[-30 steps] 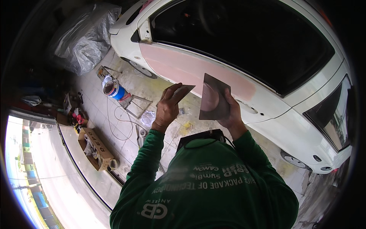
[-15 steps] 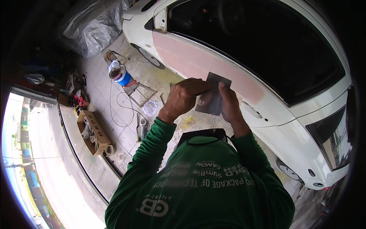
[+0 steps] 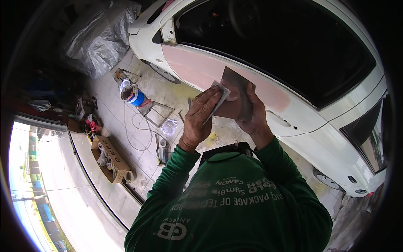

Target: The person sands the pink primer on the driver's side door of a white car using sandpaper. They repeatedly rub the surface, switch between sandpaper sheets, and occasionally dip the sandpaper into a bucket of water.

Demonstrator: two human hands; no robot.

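Observation:
My left hand [image 3: 200,117] is closed round a thin grey flat spreader [image 3: 219,99], its long edge angled against a dark rectangular plate [image 3: 239,84]. My right hand [image 3: 257,115] grips that plate by its right side, thumb along the edge. A smear of pinkish putty [image 3: 231,95] shows on the plate near the spreader. Just beyond both hands stands a white car door [image 3: 277,122], its upper part covered by a broad dull pink patch [image 3: 210,65]. Neither hand touches the car.
Left of me, a small metal step stand [image 3: 157,111] holds a blue-and-white can [image 3: 133,95]. A hose [image 3: 126,126], tools [image 3: 162,150] and an open cardboard box [image 3: 112,159] lie on the tiled floor. Silver sheeting [image 3: 100,42] covers something at the far left.
My left hand has turned and drawn back slightly, so the spreader now shows. The plate has tilted and risen a little in my right hand. The view has shifted slightly.

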